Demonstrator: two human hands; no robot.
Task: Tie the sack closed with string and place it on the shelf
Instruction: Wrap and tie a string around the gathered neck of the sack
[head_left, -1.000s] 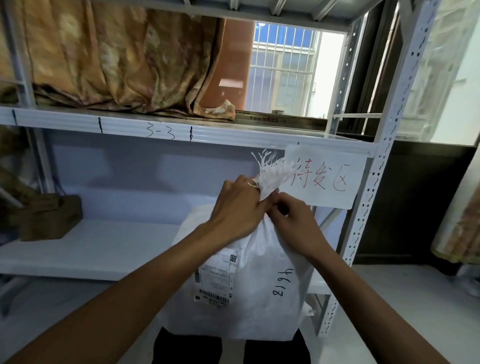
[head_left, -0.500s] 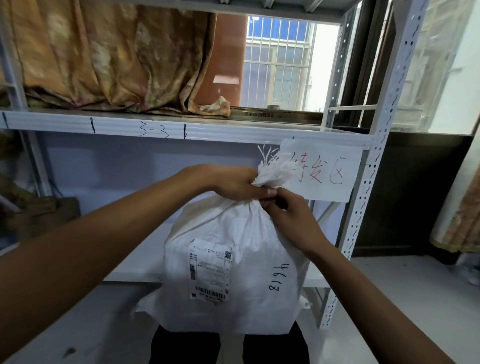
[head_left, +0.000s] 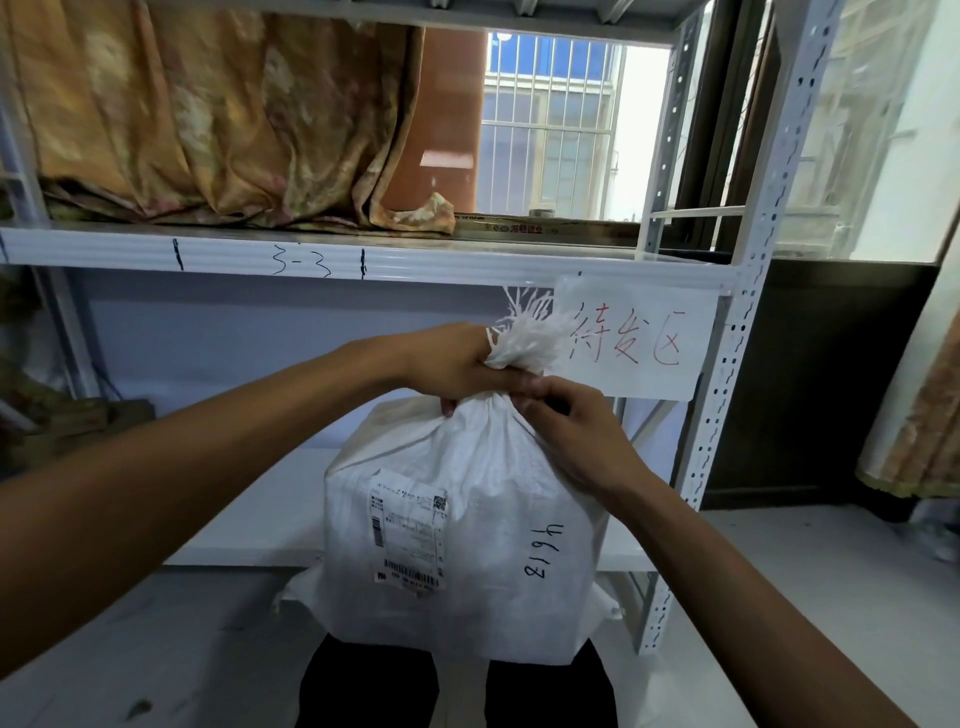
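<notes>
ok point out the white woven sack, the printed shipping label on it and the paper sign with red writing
white woven sack (head_left: 493, 519), head view, front face
printed shipping label (head_left: 408, 530), head view, middle
paper sign with red writing (head_left: 639, 338), head view, centre

White woven sack, upright, neck bunched, frayed top, label facing camera

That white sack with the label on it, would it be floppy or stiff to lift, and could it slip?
The white sack probably lifts floppy at the top: its neck is bunched in the left hand, though its boxy body suggests something firm inside. The woven cloth looks smooth, so it may slip. The right hand pinches just below the neck.
</notes>
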